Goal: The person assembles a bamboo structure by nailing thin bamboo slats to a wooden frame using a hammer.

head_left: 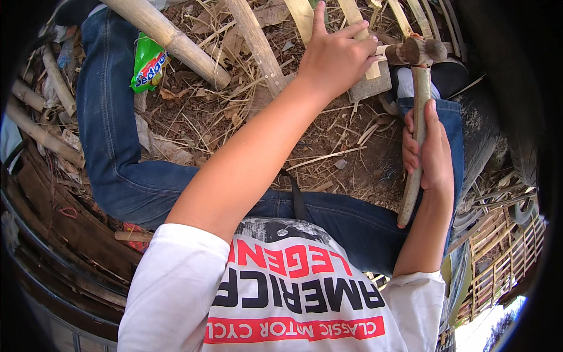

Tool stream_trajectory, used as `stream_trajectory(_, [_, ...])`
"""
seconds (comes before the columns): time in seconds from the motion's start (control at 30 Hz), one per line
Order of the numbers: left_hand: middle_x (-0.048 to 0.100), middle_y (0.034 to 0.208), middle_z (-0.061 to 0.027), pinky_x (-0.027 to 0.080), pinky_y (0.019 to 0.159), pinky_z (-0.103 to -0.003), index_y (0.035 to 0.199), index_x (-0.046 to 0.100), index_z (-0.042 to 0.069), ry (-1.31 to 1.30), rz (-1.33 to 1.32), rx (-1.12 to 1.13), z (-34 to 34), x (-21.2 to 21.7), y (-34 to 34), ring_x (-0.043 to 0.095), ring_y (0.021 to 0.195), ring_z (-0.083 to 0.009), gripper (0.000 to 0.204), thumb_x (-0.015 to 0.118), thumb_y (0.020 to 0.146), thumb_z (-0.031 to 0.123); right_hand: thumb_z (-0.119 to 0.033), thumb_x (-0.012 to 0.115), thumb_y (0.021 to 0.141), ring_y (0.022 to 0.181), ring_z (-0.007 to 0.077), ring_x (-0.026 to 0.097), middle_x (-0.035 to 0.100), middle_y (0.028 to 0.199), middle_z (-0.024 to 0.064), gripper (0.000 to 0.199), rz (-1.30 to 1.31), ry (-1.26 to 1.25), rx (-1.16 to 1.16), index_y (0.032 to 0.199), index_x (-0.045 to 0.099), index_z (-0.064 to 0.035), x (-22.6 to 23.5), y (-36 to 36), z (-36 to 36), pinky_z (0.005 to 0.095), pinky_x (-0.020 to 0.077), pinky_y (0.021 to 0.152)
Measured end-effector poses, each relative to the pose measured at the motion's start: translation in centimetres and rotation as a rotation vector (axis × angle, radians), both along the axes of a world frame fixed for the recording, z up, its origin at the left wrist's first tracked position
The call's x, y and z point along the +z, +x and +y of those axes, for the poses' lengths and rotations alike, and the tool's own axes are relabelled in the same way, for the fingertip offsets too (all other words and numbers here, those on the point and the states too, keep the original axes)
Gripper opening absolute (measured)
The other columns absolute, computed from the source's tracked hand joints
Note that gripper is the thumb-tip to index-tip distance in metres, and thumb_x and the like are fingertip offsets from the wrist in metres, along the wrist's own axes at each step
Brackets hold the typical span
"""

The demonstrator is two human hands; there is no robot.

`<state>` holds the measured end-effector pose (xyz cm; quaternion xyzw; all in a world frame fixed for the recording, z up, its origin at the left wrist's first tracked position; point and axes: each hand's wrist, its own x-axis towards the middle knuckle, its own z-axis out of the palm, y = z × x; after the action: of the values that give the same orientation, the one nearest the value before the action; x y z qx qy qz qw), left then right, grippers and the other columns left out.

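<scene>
My right hand (430,146) is wrapped round the wooden handle of a hammer (417,88). The hammer's rusty metal head (416,51) is level with my left hand, its left face close to the fingertips. My left hand (339,57) bears on a pale split bamboo strip (372,69), its index finger stretched forward and the other fingers bent over the strip; the thumb is hidden. A thin dark thing, perhaps a nail, shows by the fingertips, too small to be sure. Beneath the strip lies a grey block (375,85).
Bamboo poles (170,41) lie on dirt strewn with straw and dry leaves. A green packet (148,63) lies by my left leg (108,100). More bamboo pieces (41,135) are at far left. A slatted bamboo panel (504,252) and a tyre (522,146) are at right.
</scene>
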<state>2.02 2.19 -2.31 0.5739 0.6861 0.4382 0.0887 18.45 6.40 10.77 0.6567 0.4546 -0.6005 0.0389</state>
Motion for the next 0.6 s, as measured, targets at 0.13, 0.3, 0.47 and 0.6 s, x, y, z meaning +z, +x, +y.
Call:
stream_trajectory(0.13, [0.072, 0.107, -0.0109, 0.029, 0.11, -0.07, 0.096, 0.069, 0.007, -0.003, 0.052, 0.006, 0.4, -0.3, -0.1, 0.063, 0.118, -0.0219, 0.014, 0.069, 0.086, 0.017, -0.064, 0.035, 0.101, 0.034, 0.0048, 0.03, 0.034, 0.051, -0.0048, 0.055, 0.132, -0.025, -0.102, 0.087, 0.044, -0.0114, 0.9, 0.5, 0.6, 0.0209, 0.0292, 0.033])
stream_trajectory(0.3, [0.071, 0.111, -0.0104, 0.026, 0.111, -0.069, 0.107, 0.068, 0.007, -0.069, 0.064, -0.025, 0.0, -0.4, -0.1, 0.062, 0.12, -0.0215, 0.025, 0.07, 0.086, 0.019, -0.065, 0.035, 0.101, 0.036, 0.0065, 0.032, 0.035, 0.051, -0.004, 0.06, 0.045, -0.077, -0.006, 0.085, 0.047, -0.0078, -0.2, 0.5, 0.2, 0.024, 0.0308, 0.035])
stream_trajectory(0.47, [0.071, 0.11, -0.0089, 0.026, 0.111, -0.07, 0.104, 0.067, 0.008, -0.017, 0.053, 0.006, 0.3, -0.3, 0.0, 0.063, 0.119, -0.0209, 0.021, 0.07, 0.086, 0.018, -0.063, 0.037, 0.101, 0.036, 0.0067, 0.033, 0.036, 0.052, -0.0038, 0.059, 0.06, -0.052, 0.032, 0.085, 0.047, -0.0074, -0.2, 0.4, 0.0, 0.0243, 0.0304, 0.035])
stream_trajectory(0.6, [0.071, 0.108, -0.0085, 0.026, 0.111, -0.069, 0.102, 0.068, 0.008, -0.019, 0.069, 0.009, 0.4, -0.3, 0.0, 0.064, 0.116, -0.0218, 0.018, 0.069, 0.088, 0.018, -0.063, 0.038, 0.101, 0.036, 0.0067, 0.033, 0.036, 0.052, -0.0038, 0.058, 0.084, -0.089, -0.019, 0.084, 0.046, -0.0074, -0.2, 0.3, 0.1, 0.0241, 0.0307, 0.035])
